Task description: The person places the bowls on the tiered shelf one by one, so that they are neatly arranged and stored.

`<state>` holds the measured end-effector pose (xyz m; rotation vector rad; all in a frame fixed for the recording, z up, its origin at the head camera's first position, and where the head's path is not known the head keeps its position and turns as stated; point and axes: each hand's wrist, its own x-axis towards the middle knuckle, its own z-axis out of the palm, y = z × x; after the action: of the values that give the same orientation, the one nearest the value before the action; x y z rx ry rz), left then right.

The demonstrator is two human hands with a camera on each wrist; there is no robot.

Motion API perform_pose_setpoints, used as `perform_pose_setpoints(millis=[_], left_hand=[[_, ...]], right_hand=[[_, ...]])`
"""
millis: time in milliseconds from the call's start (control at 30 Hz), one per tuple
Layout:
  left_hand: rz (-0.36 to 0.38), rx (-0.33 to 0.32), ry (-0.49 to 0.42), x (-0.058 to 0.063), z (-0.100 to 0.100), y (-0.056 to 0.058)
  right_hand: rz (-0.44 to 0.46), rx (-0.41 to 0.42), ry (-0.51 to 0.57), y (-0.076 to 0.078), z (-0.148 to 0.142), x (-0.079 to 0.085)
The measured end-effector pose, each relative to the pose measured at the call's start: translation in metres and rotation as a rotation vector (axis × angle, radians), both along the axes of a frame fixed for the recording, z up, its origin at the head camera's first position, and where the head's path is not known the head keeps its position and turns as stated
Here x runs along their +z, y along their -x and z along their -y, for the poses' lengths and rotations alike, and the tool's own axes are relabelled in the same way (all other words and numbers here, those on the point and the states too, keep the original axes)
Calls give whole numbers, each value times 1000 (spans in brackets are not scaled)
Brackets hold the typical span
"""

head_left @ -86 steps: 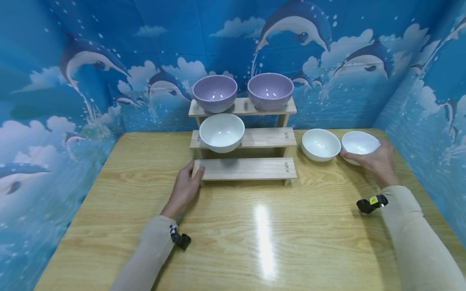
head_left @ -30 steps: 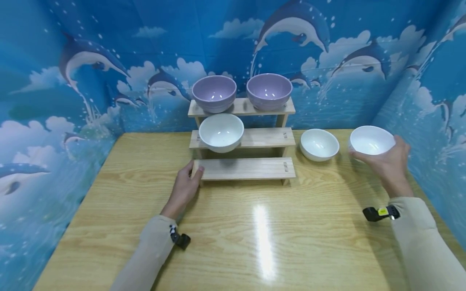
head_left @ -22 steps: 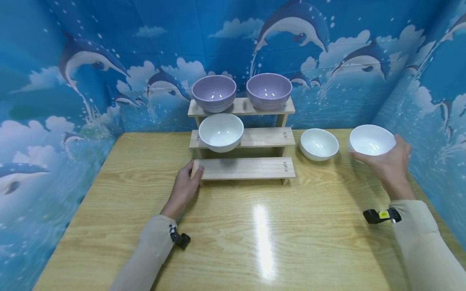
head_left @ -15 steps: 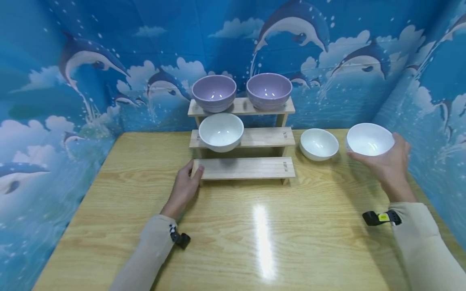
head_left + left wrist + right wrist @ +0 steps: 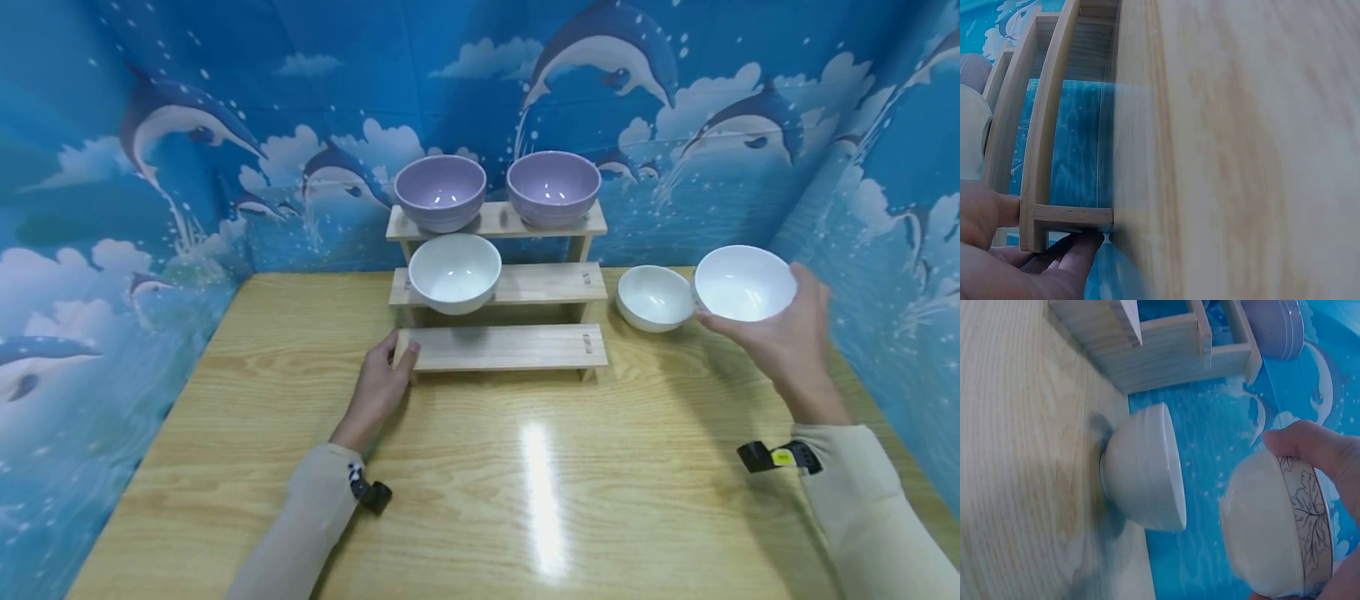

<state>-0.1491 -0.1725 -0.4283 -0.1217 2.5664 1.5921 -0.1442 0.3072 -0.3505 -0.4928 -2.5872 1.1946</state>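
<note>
My right hand (image 5: 787, 342) holds a white bowl (image 5: 744, 283) by its side, raised off the table. The right wrist view shows a band of dark leaf pattern on this patterned bowl (image 5: 1275, 525). Beside it a plain white bowl (image 5: 655, 298) stands on the table. My left hand (image 5: 378, 387) grips the left end of the lowest step of a three-tier wooden rack (image 5: 510, 348), thumb and fingers on either side of the wood. Another white bowl (image 5: 455, 275) sits at the left of the middle step. Two purple bowls, left (image 5: 440, 193) and right (image 5: 553, 189), stand on the top step.
The wooden table (image 5: 480, 483) carries the rack near its back edge. A blue dolphin-print cloth (image 5: 337, 100) hangs behind and along both sides. The lowest step and the right part of the middle step are bare.
My right hand has lifted the patterned white bowl off the table, first shifting it right, and lately moving it left and higher. My left hand stays on the rack.
</note>
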Motion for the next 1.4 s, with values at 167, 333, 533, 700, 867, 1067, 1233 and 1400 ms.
perform_pose_setpoints(millis=[167,333,533,700,867,1067,1233,1400], left_hand=[[5,6,-3,0,0,1],[6,11,0,-1,0,1],[11,14,3,-1,0,1],[9,19,-1,-1,0,1],[-18,18,-17,-3,-1,2],[-33,16,-30,-3,-1,2],[-48,10,-41,-4,0,2],[-53,5,-44,-4,0,2]], right_hand=[[-29,33,-33,-3,9,2],[-78,70,-49,-6,20,5],[-112,108,-69,-8,32,8],[-142,138,-81,-9,40,9],[-170,163,-62,-8,49,8],[-168,201,-37,-7,61,7],[-162,231,-28,-5,71,6],[-170,265,-21,-4,83,7]])
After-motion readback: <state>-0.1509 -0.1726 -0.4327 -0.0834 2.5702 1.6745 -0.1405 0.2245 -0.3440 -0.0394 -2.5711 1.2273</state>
